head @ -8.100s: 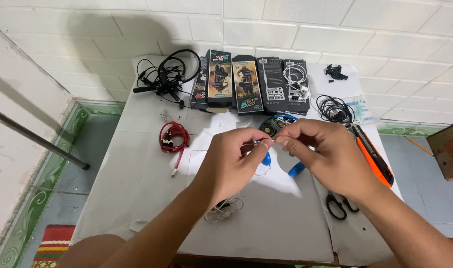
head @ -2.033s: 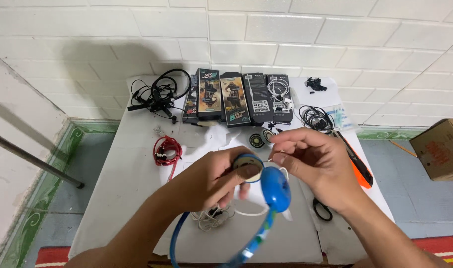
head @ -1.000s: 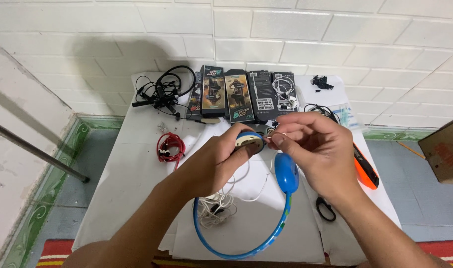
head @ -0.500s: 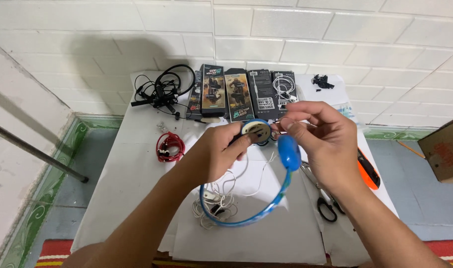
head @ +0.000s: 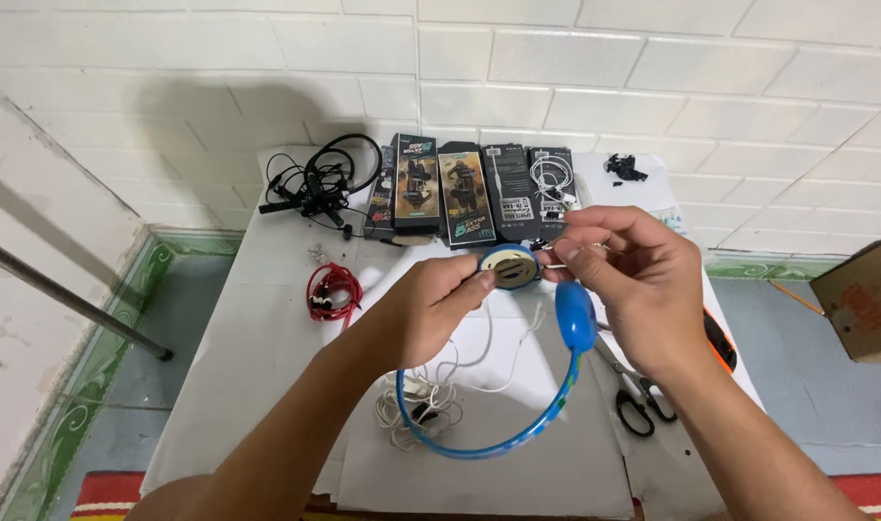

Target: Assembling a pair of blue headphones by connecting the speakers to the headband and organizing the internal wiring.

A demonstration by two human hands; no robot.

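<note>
Far left, a tangle of black cables [head: 320, 185]; nearer, a red coiled cord [head: 332, 292]. Left hand [head: 429, 311] closed round the round cup of the blue plastic headphones [head: 517, 386] — glossy band looping down toward a limp white cord [head: 423, 403]. Right hand [head: 625, 280] pinching thin wire beside the cup. Black-handled scissors [head: 639, 400] right. White-covered table [head: 247, 357], tiled wall [head: 652, 77].

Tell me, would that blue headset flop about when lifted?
Probably only a little. The blue headset keeps its curve while the left hand grips one earcup, so the band looks springy. It seems light. Its thin white cable would dangle.
</note>
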